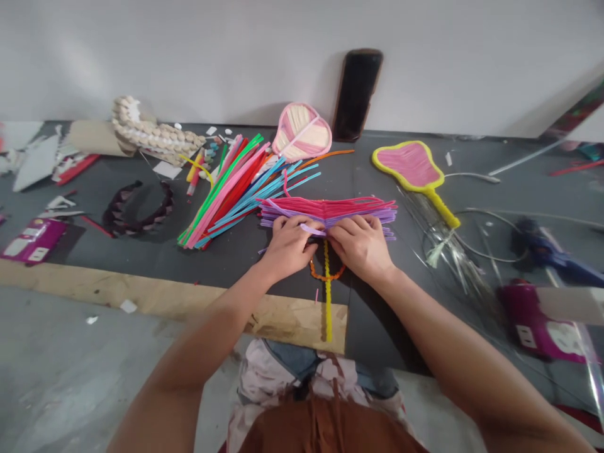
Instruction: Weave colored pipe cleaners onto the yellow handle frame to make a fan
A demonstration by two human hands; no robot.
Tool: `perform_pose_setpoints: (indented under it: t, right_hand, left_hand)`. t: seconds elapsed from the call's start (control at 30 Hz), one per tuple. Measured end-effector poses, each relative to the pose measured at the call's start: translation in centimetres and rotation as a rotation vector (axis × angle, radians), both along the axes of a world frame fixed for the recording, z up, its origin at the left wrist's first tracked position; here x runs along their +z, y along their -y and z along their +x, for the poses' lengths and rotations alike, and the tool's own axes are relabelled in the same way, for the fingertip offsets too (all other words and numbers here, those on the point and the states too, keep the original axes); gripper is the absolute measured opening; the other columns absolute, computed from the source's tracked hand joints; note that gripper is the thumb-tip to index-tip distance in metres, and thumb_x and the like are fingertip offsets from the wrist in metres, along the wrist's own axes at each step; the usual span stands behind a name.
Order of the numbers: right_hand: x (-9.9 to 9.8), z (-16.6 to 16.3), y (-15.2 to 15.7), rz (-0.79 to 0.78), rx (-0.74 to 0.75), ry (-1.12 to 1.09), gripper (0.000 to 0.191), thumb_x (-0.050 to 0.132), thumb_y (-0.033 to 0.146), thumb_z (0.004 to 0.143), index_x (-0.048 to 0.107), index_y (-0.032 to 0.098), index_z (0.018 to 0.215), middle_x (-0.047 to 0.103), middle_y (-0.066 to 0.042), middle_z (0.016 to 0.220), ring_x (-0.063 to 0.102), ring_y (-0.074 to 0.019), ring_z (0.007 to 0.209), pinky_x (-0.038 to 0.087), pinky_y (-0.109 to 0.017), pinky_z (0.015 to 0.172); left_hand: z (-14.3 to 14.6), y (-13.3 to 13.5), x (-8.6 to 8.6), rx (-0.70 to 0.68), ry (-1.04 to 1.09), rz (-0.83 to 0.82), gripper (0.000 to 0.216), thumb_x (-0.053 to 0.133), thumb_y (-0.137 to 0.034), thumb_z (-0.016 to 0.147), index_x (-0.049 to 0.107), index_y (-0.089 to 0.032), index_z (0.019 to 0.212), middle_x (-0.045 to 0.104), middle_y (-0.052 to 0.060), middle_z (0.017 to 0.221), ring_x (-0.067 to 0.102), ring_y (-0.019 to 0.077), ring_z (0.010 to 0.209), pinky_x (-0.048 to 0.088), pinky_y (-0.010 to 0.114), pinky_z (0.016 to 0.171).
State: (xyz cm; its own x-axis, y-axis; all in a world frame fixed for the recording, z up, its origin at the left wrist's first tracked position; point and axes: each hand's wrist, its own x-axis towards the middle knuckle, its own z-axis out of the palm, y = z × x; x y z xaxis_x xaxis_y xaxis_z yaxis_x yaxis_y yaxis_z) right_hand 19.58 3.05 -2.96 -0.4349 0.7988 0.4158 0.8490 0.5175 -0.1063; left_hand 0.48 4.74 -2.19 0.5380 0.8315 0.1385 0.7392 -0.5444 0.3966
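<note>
Its lower middle hidden by your left hand (pixel 292 244) and right hand (pixel 362 246), the bundle (pixel 325 206) lies left to right on the table (pixel 361 173), a yellow stalk (pixel 328 308) pointing toward you. Your right fingers pinch a purple strip (pixel 312 230); your left curl over stems (grip hard to tell).

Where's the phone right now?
Head view, upper part, just right of centre: the phone stands propped against the pale wall, right of the pink-and-cream piece.
</note>
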Motion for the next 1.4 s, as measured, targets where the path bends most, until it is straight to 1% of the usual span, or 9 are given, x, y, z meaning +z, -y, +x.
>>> perform_pose_setpoints:
  t: [0.1,0.23,0.33,0.47,0.63,0.9,1.07,1.23,1.4]
  right_hand:
    - [0.2,0.0,0.3,0.032,0.033,-0.009,0.019,0.053,0.024,0.096,0.068,0.022,0.086,0.073,-0.001,0.093,0.055,-0.0177,0.086,0.029,-0.036,0.083]
    - [0.4,0.3,0.7,0.006,0.076,-0.007,0.017,0.054,0.024,0.095,0.069,0.022,0.087,0.074,-0.001,0.091,0.056,-0.0176,0.086,0.029,-0.037,0.084]
    - [0.2,0.4,0.8,-0.031,0.079,0.002,0.015,0.055,0.024,0.094,0.069,0.022,0.090,0.073,-0.002,0.092,0.056,-0.0185,0.087,0.029,-0.036,0.082]
    - [0.0,0.5,0.7,-0.053,0.089,0.000,0.015,0.054,0.023,0.094,0.069,0.021,0.091,0.073,-0.004,0.091,0.057,-0.0190,0.087,0.030,-0.036,0.082]
    - [-0.2,0.4,0.7,-0.040,0.077,-0.037,0.016,0.055,0.025,0.094,0.070,0.021,0.090,0.073,-0.003,0.088,0.058,-0.0191,0.085,0.031,-0.035,0.083]
    - [-0.3,0.4,0.7,-0.042,0.064,-0.057,0.018,0.056,0.020,0.093,0.070,0.022,0.082,0.073,0.000,0.081,0.059,-0.0164,0.080,0.031,-0.033,0.083]
    - [-0.2,0.6,0.7,-0.039,0.079,-0.049,0.019,0.056,0.017,0.093,0.070,0.023,0.082,0.073,0.001,0.084,0.059,-0.0155,0.081,0.030,-0.033,0.085]
    - [-0.1,1.1,0.6,-0.047,0.141,-0.007,0.021,0.054,0.012,0.091,0.071,0.024,0.088,0.074,0.000,0.092,0.058,-0.0156,0.085,0.029,-0.034,0.090]
    - [-0.3,1.4,0.5,-0.061,0.198,-0.011,0.027,0.050,0.009,0.092,0.072,0.025,0.095,0.075,0.000,0.092,0.059,-0.0155,0.087,0.028,-0.035,0.094]
  left_hand:
    - [-0.1,0.0,0.4,-0.019,0.015,-0.045,0.033,0.056,-0.015,0.083,0.060,-0.025,0.114,0.069,0.004,0.116,0.056,0.0231,0.115,0.027,0.045,0.096]
    - [-0.7,0.6,0.7,-0.081,-0.005,-0.058,0.034,0.058,-0.013,0.081,0.060,-0.025,0.112,0.068,0.004,0.117,0.054,0.0241,0.117,0.023,0.046,0.098]
    - [-1.0,1.1,0.6,-0.093,-0.006,-0.038,0.034,0.064,-0.021,0.082,0.060,-0.024,0.116,0.066,0.007,0.120,0.050,0.0260,0.121,0.022,0.047,0.100]
    - [-0.3,1.3,0.4,0.003,0.032,-0.026,0.021,0.064,-0.035,0.088,0.065,-0.024,0.106,0.069,0.006,0.111,0.052,0.0260,0.116,0.023,0.049,0.099]
    - [0.9,1.3,0.1,0.130,0.091,0.010,0.011,0.060,-0.028,0.091,0.070,-0.026,0.092,0.073,0.002,0.101,0.057,0.0238,0.108,0.018,0.053,0.101]
    - [1.0,1.0,-0.7,0.183,0.104,0.026,0.010,0.060,-0.026,0.086,0.069,-0.023,0.085,0.074,0.001,0.093,0.060,0.0236,0.105,0.018,0.053,0.100]
    - [1.0,1.0,-0.8,0.189,0.103,0.046,0.007,0.060,-0.025,0.083,0.066,-0.022,0.082,0.073,0.000,0.088,0.059,0.0233,0.105,0.019,0.052,0.100]
    - [0.8,1.0,-0.6,0.200,0.111,0.023,0.006,0.060,-0.023,0.080,0.066,-0.021,0.079,0.073,0.000,0.091,0.060,0.0232,0.104,0.022,0.051,0.099]
    - [0.7,1.0,-0.4,0.205,0.115,0.000,0.007,0.060,-0.022,0.078,0.067,-0.020,0.077,0.073,0.001,0.092,0.060,0.0229,0.105,0.022,0.050,0.099]
